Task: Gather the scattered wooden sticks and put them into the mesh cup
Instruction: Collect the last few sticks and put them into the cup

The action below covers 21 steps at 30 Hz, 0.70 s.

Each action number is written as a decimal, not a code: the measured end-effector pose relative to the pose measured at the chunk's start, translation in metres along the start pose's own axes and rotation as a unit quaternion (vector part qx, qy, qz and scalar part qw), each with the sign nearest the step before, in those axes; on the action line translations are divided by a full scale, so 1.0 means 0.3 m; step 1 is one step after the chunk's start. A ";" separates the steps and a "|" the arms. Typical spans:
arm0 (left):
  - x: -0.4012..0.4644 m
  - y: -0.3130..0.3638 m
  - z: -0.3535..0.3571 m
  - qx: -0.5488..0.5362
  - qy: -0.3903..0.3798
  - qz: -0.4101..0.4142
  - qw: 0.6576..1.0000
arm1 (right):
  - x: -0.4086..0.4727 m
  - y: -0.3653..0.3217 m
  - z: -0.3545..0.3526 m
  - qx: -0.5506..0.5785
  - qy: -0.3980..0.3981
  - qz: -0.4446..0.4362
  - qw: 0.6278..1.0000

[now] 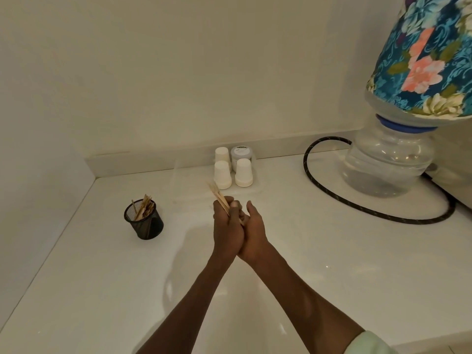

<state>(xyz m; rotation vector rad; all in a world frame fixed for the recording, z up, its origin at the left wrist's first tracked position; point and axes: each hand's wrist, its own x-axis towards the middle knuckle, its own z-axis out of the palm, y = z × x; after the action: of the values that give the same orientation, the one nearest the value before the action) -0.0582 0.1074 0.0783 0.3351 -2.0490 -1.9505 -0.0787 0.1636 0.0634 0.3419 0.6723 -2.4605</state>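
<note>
Item 1, bundle of wooden sticks (219, 198): we find it held above the middle of the white surface (319, 264), pressed between the 2 hands. Its long axis tilts up and away to the left, the free ends fanning out above the fingers; the lower ends are hidden in the palms.

Item 2, left hand (226, 229): grip closed round the bundle, fingers curled over the sticks near the top of the hand.

Item 3, right hand (255, 232): palm set against the left hand and the bundle. We judge its grip to be pressing on the sticks, with fingers mostly straight, but the inner side is hidden from us.

Item 4, mesh cup (143, 218): black, upright, well to the left of the hands and at about the same depth on the surface. It already carries several sticks leaning toward its far right rim.

Relation that matters: the cup lies to the left of the grip, so the left hand is the nearer carrier. We judge that the bundle must travel left and be turned nearer to upright, lower ends first, to enter the open mouth beside the sticks already there.

Item 5, loose sticks on the surface: we see none.

Item 6, 3 white paper cups (222, 175) and a small jar (239, 154): against the back wall, beyond the hands.
</note>
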 end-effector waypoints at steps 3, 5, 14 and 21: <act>-0.001 0.033 -0.003 0.022 0.010 0.030 0.999 | -0.002 -0.022 0.024 0.023 -0.035 -0.001 0.999; 0.007 0.043 -0.005 0.032 0.025 0.033 0.999 | -0.001 -0.025 0.042 0.008 -0.048 -0.006 0.999; 0.037 0.041 -0.016 0.036 0.035 -0.022 0.998 | 0.029 -0.023 0.078 -0.022 -0.010 -0.020 1.000; 0.082 0.039 -0.065 0.012 0.094 -0.050 0.994 | 0.028 -0.033 0.143 -0.289 0.041 -0.081 0.953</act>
<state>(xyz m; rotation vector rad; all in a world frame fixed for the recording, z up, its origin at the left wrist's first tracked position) -0.0736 0.0809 0.0919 0.6148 -1.9695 -1.8726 -0.0953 0.1442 0.1002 0.1595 1.4548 -2.2675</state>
